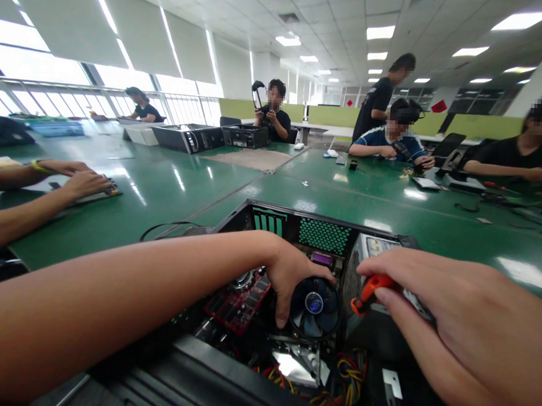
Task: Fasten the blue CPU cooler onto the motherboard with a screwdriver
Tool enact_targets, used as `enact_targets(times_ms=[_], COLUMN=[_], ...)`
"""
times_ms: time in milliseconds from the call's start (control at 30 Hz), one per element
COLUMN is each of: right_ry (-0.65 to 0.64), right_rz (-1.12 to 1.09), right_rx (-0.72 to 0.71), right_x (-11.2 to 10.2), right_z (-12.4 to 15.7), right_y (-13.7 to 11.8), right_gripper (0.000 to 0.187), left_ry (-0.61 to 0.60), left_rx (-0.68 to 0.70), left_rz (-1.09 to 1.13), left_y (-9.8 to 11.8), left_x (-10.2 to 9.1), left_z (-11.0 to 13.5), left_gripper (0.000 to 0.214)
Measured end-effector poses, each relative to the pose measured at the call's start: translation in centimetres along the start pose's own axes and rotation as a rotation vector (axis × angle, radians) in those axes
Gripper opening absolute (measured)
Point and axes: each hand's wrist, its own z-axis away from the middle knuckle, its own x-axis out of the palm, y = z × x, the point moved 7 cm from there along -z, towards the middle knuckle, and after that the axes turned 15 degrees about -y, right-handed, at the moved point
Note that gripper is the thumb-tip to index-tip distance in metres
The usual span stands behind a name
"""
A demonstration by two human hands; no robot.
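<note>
An open black computer case (264, 358) lies in front of me. Inside it, my left hand (290, 278) has its thumb and fingers around a round black CPU cooling fan (315, 307) with a blue hub. Left of that hand sits a red circuit board (239, 303), partly covered by my forearm. My right hand (454, 319) is closed on an orange-handled screwdriver (369, 291) over the metal power supply (379, 245); the tool's shaft is hard to make out. Below the fan are a shiny metal piece (300, 366) and bundled coloured cables (348, 377).
The case stands on a green table (173, 187). At left, another person's hands (85, 183) work on a flat part. Further back are more open cases (190, 138) and seated people. Cables and parts (504, 204) lie at the right.
</note>
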Motion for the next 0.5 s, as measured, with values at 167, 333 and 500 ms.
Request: enact_targets(times_ms=[167,333,500], right_ry=[0.097,0.064,0.043], right_rz=[0.052,-0.019,-0.057], right_rx=[0.062,0.052,0.112], right_x=[-0.2,0.4,2.7], right_z=[-0.1,1.6,5.5], right_y=[1.0,1.7,3.4], right_gripper=[0.031,0.023,0.021], left_ry=[-0.002,0.022,0.027], left_rx=[-0.034,0.019,0.025], left_rz=[-0.021,-0.003,0.019], left_y=[-0.2,-0.2,-0.1], left_x=[-0.1,-0.1,-0.2], left_z=[0.0,-0.4,-0.6], left_gripper=[0.140,0.128,0.131])
